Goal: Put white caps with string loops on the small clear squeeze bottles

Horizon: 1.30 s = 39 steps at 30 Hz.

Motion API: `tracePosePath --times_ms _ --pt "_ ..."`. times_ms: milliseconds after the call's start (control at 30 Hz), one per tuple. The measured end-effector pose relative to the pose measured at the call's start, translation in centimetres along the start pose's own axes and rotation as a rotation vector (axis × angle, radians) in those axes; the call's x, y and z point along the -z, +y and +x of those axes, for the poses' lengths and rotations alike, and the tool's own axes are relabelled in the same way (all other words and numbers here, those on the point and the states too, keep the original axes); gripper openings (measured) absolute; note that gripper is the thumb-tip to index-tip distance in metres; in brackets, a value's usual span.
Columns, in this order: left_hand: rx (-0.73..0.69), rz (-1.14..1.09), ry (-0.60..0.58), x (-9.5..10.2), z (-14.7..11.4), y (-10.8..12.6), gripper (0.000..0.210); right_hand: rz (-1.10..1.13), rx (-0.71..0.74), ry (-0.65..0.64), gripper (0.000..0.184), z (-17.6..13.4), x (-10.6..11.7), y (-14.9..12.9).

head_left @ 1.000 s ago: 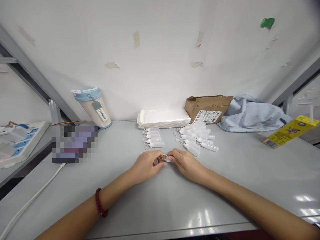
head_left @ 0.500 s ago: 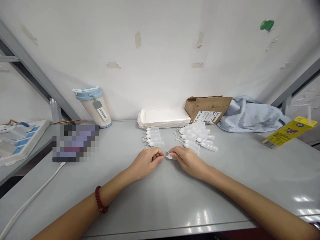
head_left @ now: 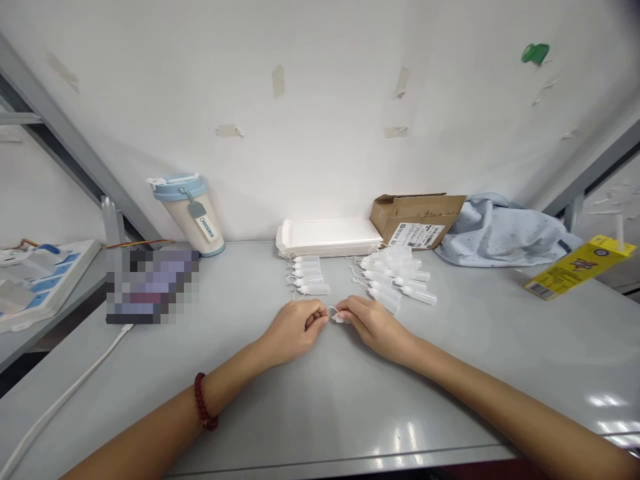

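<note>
In front of me, my right hand (head_left: 375, 328) grips a small white dropper bottle (head_left: 339, 319); only its tip and a curved cap strap show, the rest being hidden by the fingers. My left hand (head_left: 294, 332) is closed in a pinch at the other end of that strap, with the fingertips against it. Just beyond my left hand, several similar bottles (head_left: 310, 273) lie side by side in a column. Past my right hand sits a looser pile of translucent bottles (head_left: 395, 270), their strapped caps pointing left.
Behind the bottles stands a stack of white cartons (head_left: 333, 235), with a brown cardboard box (head_left: 420, 217) beside it. A tumbler (head_left: 190, 217), a blurred-out device (head_left: 153, 287) and its white cable (head_left: 75, 387) are left. Cloth (head_left: 500, 230) and a yellow drink carton (head_left: 580, 267) are right.
The cap strap between my fingers now forms a rounder loop, and my hands have shifted very slightly. The bottles on the table lie as before.
</note>
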<state>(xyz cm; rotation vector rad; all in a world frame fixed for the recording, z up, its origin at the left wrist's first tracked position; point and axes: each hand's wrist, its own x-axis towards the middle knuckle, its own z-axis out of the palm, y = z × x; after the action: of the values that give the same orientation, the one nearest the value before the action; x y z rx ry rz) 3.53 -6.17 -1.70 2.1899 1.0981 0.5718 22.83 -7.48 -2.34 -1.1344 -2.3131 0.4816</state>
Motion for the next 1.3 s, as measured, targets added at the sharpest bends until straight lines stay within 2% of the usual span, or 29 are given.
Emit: tracePosePath --times_ms 367,633,733,900,1033,1167,1300 --pt "-0.021 0.02 -0.001 0.0 0.0 0.0 0.017 0.002 -0.007 0.0 0.021 0.0 -0.1 0.0" --pt "0.007 -0.069 -0.012 0.8 0.1 0.3 0.018 -0.038 -0.028 -0.034 0.019 -0.1 1.1 0.2" --pt "0.05 -0.149 0.069 1.7 0.4 0.0 0.019 -0.141 -0.053 0.012 0.021 0.0 2.0 0.6" --pt "0.195 -0.323 0.3 3.0 1.2 -1.9 0.024 -0.296 -0.147 0.106 0.019 0.2 3.4 1.4" --pt "0.333 -0.483 0.467 3.3 1.8 -3.1 0.028 -0.476 -0.236 0.048 0.014 0.4 4.1 1.2" --pt "0.392 -0.598 0.504 3.3 2.0 -3.4 0.029 -0.639 -0.275 -0.059 0.014 0.6 4.4 0.8" --pt "0.419 -0.629 0.488 3.4 2.0 -3.3 0.03 -0.708 -0.293 -0.1 0.02 0.6 4.5 0.9"
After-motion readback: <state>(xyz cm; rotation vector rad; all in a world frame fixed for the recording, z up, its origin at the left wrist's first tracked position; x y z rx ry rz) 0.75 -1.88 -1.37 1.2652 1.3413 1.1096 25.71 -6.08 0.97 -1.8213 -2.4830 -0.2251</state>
